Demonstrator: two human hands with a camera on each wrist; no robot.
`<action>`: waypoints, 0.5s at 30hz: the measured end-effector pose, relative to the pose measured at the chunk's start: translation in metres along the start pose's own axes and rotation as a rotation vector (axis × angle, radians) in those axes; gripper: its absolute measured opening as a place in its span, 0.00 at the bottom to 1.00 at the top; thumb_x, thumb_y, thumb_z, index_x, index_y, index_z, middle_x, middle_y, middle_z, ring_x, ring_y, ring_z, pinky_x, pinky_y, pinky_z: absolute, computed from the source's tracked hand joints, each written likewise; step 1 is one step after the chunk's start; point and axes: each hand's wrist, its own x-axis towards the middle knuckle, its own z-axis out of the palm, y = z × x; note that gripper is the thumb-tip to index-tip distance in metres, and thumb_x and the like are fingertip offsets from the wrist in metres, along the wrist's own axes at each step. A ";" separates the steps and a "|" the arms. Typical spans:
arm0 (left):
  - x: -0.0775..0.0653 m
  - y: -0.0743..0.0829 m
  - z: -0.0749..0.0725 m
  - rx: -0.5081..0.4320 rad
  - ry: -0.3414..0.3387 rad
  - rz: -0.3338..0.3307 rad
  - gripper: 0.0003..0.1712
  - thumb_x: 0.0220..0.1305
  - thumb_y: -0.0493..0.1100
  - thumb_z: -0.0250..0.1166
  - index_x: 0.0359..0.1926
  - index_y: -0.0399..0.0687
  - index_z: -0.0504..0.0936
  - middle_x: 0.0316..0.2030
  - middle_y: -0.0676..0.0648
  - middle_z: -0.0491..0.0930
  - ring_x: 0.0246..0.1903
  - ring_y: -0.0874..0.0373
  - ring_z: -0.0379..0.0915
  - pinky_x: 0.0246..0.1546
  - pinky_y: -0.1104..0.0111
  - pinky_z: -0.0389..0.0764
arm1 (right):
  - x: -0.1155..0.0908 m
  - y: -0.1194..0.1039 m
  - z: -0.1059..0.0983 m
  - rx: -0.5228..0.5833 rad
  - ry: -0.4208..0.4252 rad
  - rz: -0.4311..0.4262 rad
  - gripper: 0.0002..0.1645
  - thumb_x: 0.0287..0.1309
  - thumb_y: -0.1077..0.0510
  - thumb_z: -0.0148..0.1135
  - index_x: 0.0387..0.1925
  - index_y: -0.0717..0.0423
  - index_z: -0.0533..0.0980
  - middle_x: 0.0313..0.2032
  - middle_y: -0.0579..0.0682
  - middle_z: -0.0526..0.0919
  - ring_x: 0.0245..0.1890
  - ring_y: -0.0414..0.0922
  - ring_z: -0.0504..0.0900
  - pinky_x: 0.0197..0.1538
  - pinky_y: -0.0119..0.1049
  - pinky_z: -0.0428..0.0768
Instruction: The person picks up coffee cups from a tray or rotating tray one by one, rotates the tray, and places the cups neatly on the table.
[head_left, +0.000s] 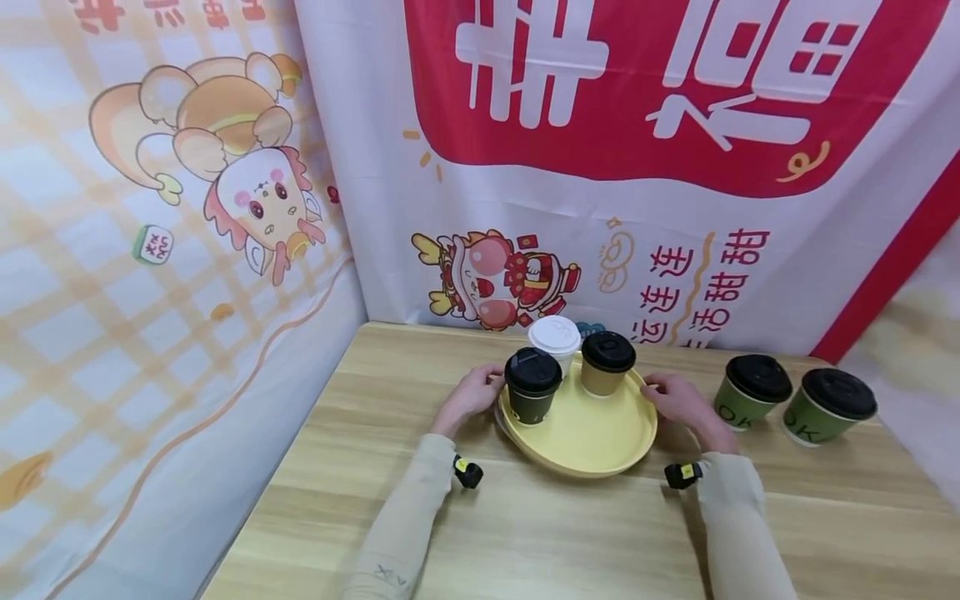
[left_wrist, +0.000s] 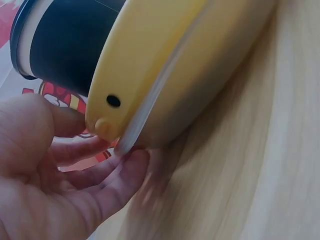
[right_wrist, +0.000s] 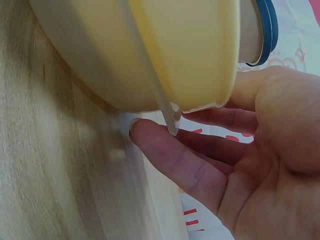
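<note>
A round yellow tray [head_left: 592, 437] carries three lidded paper cups: a dark cup [head_left: 532, 392] with a black lid, a white-lidded cup [head_left: 555, 335] behind it and a brown cup [head_left: 604, 367] with a black lid. At the tray's left side my left hand [head_left: 474, 392] grips the edge; in the left wrist view, fingertips [left_wrist: 135, 162] curl beneath the rim. My right hand [head_left: 681, 402] grips the opposite edge, its fingers [right_wrist: 165, 152] reaching under the rim in the right wrist view. Whether the tray's base touches the wooden table [head_left: 525, 533] I cannot tell.
Two green cups with black lids stand right of my right hand, one green cup [head_left: 750, 392] nearer and another green cup [head_left: 828, 406] farther right. A printed cloth backdrop [head_left: 487, 200] hangs behind the table, and a checked cloth [head_left: 150, 358] covers the left side.
</note>
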 end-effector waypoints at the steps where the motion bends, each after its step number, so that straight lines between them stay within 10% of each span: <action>1: -0.001 -0.001 -0.001 -0.010 -0.017 -0.003 0.16 0.68 0.49 0.52 0.52 0.48 0.76 0.38 0.43 0.79 0.24 0.57 0.77 0.28 0.64 0.80 | 0.000 0.001 0.001 0.003 0.000 0.001 0.23 0.65 0.54 0.47 0.56 0.66 0.69 0.44 0.67 0.78 0.25 0.44 0.81 0.28 0.39 0.82; 15: -0.023 0.009 -0.027 0.328 -0.045 0.169 0.19 0.68 0.49 0.52 0.55 0.47 0.74 0.48 0.46 0.78 0.46 0.55 0.75 0.48 0.63 0.75 | -0.003 -0.002 0.000 0.035 -0.034 0.028 0.24 0.65 0.54 0.48 0.57 0.65 0.68 0.43 0.67 0.78 0.23 0.44 0.80 0.27 0.42 0.82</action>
